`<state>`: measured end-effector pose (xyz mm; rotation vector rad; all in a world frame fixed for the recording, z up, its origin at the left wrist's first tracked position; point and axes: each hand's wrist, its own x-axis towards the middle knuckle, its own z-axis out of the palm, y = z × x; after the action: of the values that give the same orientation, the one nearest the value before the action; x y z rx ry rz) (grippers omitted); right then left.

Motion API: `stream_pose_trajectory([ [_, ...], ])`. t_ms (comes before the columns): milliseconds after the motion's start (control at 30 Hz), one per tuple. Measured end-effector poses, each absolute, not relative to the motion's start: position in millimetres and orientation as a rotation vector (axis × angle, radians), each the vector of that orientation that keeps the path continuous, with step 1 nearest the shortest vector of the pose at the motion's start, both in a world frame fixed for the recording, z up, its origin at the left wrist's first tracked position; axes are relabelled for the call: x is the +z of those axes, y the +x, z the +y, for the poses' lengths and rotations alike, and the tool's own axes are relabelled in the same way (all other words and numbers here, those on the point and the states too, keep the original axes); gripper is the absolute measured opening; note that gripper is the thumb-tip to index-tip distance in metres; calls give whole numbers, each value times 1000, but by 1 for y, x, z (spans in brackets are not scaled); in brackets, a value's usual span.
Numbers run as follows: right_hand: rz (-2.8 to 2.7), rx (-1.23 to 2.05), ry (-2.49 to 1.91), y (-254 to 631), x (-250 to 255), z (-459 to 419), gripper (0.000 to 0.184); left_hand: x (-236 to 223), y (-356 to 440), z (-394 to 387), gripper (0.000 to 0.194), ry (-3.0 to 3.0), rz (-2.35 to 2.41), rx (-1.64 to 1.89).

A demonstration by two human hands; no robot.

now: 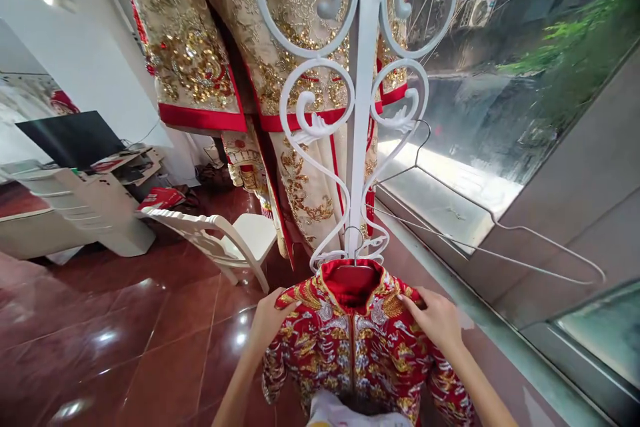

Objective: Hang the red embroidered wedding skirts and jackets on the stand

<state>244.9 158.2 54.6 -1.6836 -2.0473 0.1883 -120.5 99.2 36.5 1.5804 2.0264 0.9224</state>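
A red jacket (320, 347) with dense gold and silver embroidery hangs upright by its hanger (354, 276), whose hook meets the lower part of the white scrolled metal stand (367, 67). My left hand (270, 319) is closed on one shoulder, thumb in front, the other fingers mostly hidden behind. On the opposite shoulder my right hand (438, 317) pinches the cloth the same way. The collar is stand-up, and a seam runs down the jacket's front. White cloth (350, 410) at the bottom edge covers part of its lower front.
Cream-and-gold robes (200, 73) with red hems hang behind the stand. An empty wire hanger (495, 217) juts right beside the window (460, 127). To the left are a white chair (253, 235), a desk (100, 210) with a dark monitor (73, 138), and glossy red floor tiles (170, 347).
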Motion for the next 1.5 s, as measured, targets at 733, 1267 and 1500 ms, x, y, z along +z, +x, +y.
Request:
stream_pose_trajectory([
  [733, -2117, 285, -1610, 216, -62, 201, 42, -71, -142, 131, 22, 1557, 2041, 818],
  [1267, -1598, -923, -1784, 267, 260, 152, 32, 116, -41, 160, 21, 2071, 1430, 1554],
  [1500, -1734, -1016, -2042, 311, 346, 160, 57, 184, 30, 202, 45, 2304, 1186, 1280],
])
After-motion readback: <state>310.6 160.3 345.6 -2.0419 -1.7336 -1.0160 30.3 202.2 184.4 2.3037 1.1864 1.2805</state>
